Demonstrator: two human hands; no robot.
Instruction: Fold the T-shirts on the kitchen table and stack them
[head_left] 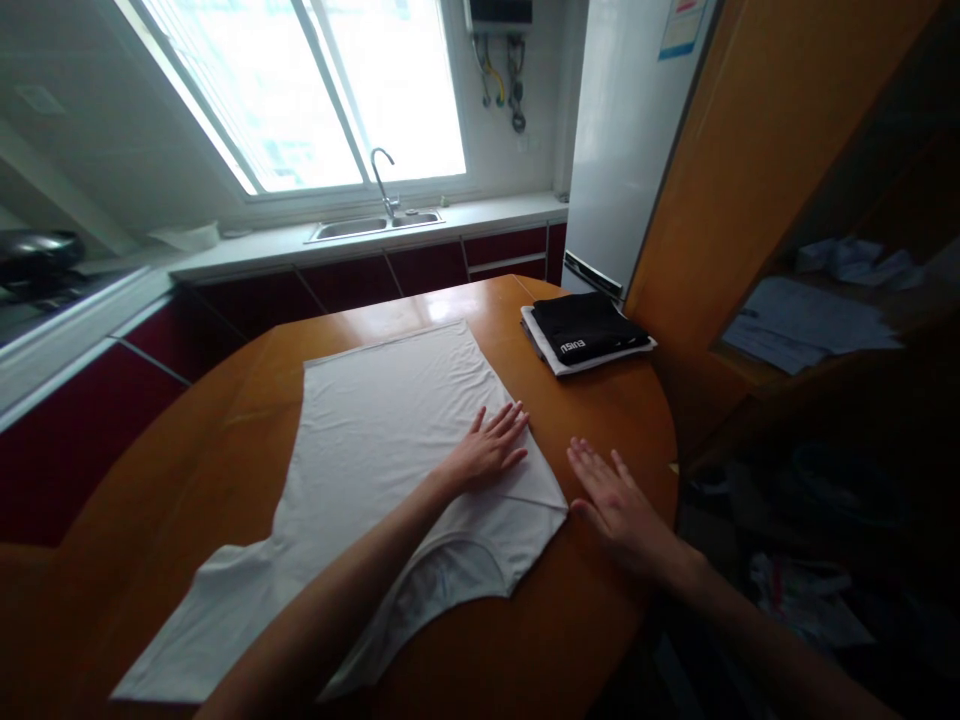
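Note:
A white T-shirt (382,430) lies spread on the wooden table, its neckline toward me and its hem toward the window. One sleeve sticks out at the lower left; the right side is folded inward along a straight edge. My left hand (491,450) rests flat on the shirt near that folded edge, fingers spread. Just right of the shirt's right corner, my right hand (619,505) is held over the table with its fingers stretched out and nothing in it. Part of the shirt is hidden under my left forearm.
Folded clothes, a black one (589,325) with white lettering on top, are stacked at the table's (262,385) far right. Beyond the table stand a counter with a sink (352,229) and a fridge (619,140). Shelves with papers (810,320) are at the right.

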